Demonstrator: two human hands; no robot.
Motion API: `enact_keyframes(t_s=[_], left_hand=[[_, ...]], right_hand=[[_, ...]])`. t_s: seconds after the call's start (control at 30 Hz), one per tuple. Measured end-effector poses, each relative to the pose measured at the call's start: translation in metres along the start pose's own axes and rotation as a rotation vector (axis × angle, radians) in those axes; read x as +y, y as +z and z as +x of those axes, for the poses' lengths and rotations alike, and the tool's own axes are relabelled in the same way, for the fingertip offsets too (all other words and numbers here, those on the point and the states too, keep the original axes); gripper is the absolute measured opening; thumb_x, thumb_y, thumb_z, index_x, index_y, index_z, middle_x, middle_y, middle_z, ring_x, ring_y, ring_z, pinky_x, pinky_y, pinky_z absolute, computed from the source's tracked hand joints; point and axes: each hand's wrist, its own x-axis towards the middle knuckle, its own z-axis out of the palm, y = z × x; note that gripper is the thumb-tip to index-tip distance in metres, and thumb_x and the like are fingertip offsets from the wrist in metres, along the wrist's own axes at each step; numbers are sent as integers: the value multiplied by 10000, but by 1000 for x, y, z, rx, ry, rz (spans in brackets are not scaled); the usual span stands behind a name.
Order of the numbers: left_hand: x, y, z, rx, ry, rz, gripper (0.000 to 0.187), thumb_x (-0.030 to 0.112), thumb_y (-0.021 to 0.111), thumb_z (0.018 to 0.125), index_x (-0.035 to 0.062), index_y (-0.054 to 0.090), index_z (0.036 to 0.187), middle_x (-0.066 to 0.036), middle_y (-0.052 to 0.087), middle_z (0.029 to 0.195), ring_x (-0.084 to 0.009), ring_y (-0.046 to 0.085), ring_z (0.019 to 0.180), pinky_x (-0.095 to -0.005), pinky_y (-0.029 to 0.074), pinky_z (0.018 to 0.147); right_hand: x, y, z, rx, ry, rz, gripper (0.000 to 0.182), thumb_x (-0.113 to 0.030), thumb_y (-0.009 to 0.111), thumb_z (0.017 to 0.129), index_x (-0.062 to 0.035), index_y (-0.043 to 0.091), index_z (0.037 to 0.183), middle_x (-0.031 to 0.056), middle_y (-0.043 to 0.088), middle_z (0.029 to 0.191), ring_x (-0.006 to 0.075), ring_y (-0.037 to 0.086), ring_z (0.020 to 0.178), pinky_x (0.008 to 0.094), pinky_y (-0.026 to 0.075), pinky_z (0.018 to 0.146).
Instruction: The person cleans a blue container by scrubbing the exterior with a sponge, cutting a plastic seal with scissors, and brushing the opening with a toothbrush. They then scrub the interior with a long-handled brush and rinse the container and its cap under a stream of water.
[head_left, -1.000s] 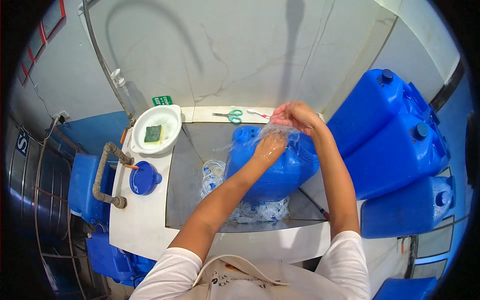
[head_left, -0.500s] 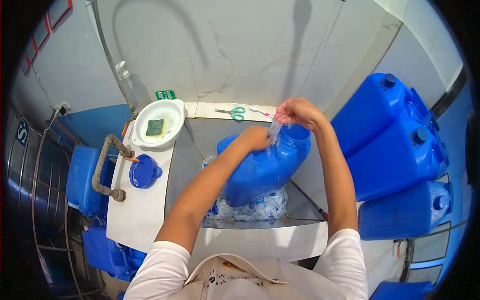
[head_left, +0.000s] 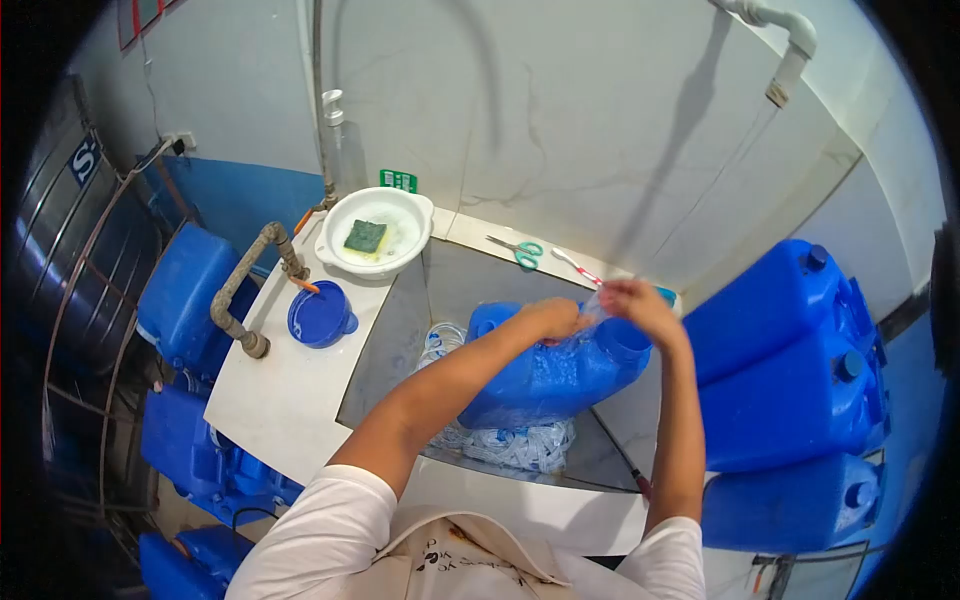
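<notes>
A large blue jug with an open, threaded mouth lies tilted in the grey sink, over a bundle of clear and white plastic. My left hand is closed at the top of the jug, near its handle. Beside the jug's mouth, my right hand pinches a piece of clear, thin plastic that stretches between both hands. What the left fingers grip is partly hidden.
A white basin with a green sponge, a blue funnel-like cup and pipes stand at left. Scissors and a toothbrush lie on the back ledge. Blue jugs stand at right, others at far left.
The camera view has turned and shifted, so the sink and ledge appear lower and further right. Both hands stay at the jug, with the clear plastic still between them.
</notes>
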Motion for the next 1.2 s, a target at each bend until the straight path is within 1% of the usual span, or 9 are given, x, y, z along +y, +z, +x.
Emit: enact_keyframes(t_s=[0.13,0.2,0.3,0.37,0.43,0.53,0.8,0.87,1.2], left_hand=[[-8,31,-8,405,127,17,551,394,294,955,-4,612,744,-131,606,590,-258,592,498,-415,490,565],[-2,19,-27,-40,-5,-322,456,310,325,964,-29,622,893,-164,650,762,-285,634,693,-397,499,704],[-29,22,-64,151,404,-300,393,282,394,953,-46,585,1055,-161,648,942,-269,614,910,-354,468,826],[-38,5,-110,7,125,-505,394,289,432,944,-20,548,1159,-131,615,1072,-225,570,1020,-315,423,897],[-76,26,-149,316,40,-759,347,328,451,920,32,621,982,-89,639,926,-176,568,783,-295,450,710],[-124,56,-202,370,-438,-1045,396,359,465,916,55,546,1157,-50,598,1048,-159,523,967,-292,415,824],[-163,57,-223,614,-866,-1373,474,438,459,894,68,516,1184,-71,586,1088,-174,514,1013,-347,406,888],[-151,44,-221,506,-421,-1527,518,488,401,898,93,499,1219,-73,581,1114,-181,536,1024,-371,429,847],[-77,14,-322,579,-461,-1759,488,456,426,892,74,521,1182,-91,578,1134,-188,567,1003,-303,441,882]], right_hand=[[21,60,-27,30,-322,-712,625,-100,634,694,2,424,1273,203,517,1137,349,485,1085,428,389,943],[14,80,-35,268,-363,-799,729,-131,666,664,-39,373,1326,230,453,1193,376,422,1130,424,368,940],[37,83,-33,439,-435,-859,720,-206,701,671,-40,404,1306,226,470,1167,380,446,1096,421,380,905],[50,81,-33,517,-521,-838,697,-306,716,673,-32,459,1260,208,514,1052,362,493,990,417,398,830],[55,77,-34,513,-474,-937,663,-382,710,677,-18,516,1195,158,545,867,311,533,802,400,409,696],[41,92,-32,474,-539,-977,617,-391,707,673,-9,560,1135,107,525,722,277,525,657,386,384,585],[-98,48,-17,858,-791,-788,517,-281,712,719,20,578,1118,183,635,876,319,618,772,371,484,700],[-131,19,-35,875,-608,-604,452,-253,665,788,25,570,1131,214,633,985,295,638,856,355,480,786],[-142,5,-22,722,-169,-640,317,-206,551,771,44,633,946,246,643,852,278,637,819,380,470,730]])
